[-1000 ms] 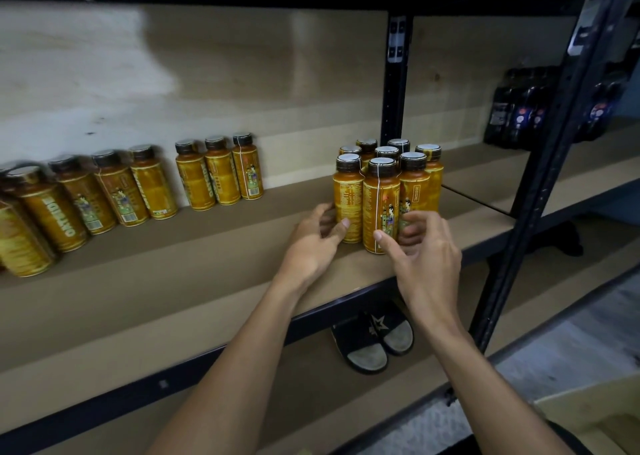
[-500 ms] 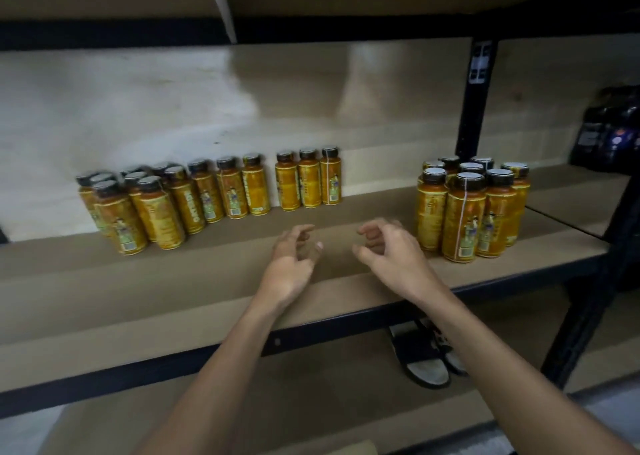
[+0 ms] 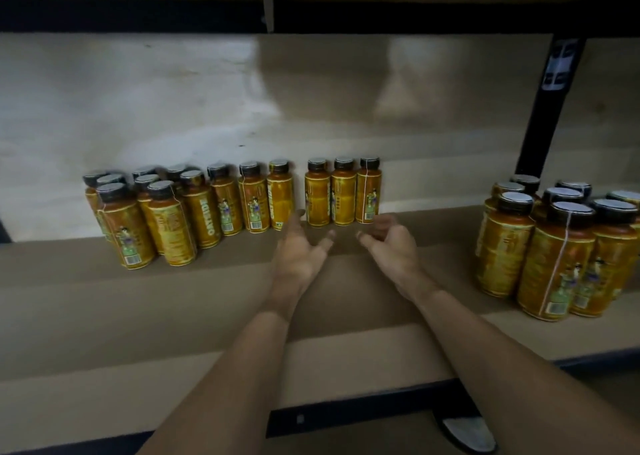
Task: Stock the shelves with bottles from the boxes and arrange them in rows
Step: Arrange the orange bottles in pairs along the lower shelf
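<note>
We list orange bottles [image 3: 254, 200], dark-capped and yellow-labelled, rowed at the back of the tan shelf [image 3: 138, 316], a bundle [image 3: 554, 257] right of that row, our left hand [image 3: 298, 250] and right hand [image 3: 391, 243] empty, loose-fingered, before it.

The person is working bare-armed here: the left forearm [image 3: 242, 357] and the right forearm [image 3: 491, 343] are showing uncovered from the lower edge of the view right up to the wrists. The left hand [image 3: 299, 257] and the right hand [image 3: 393, 246] are going bare too (the fingertips [image 3: 329, 236] are blurring out), both arms looking slim.
</note>
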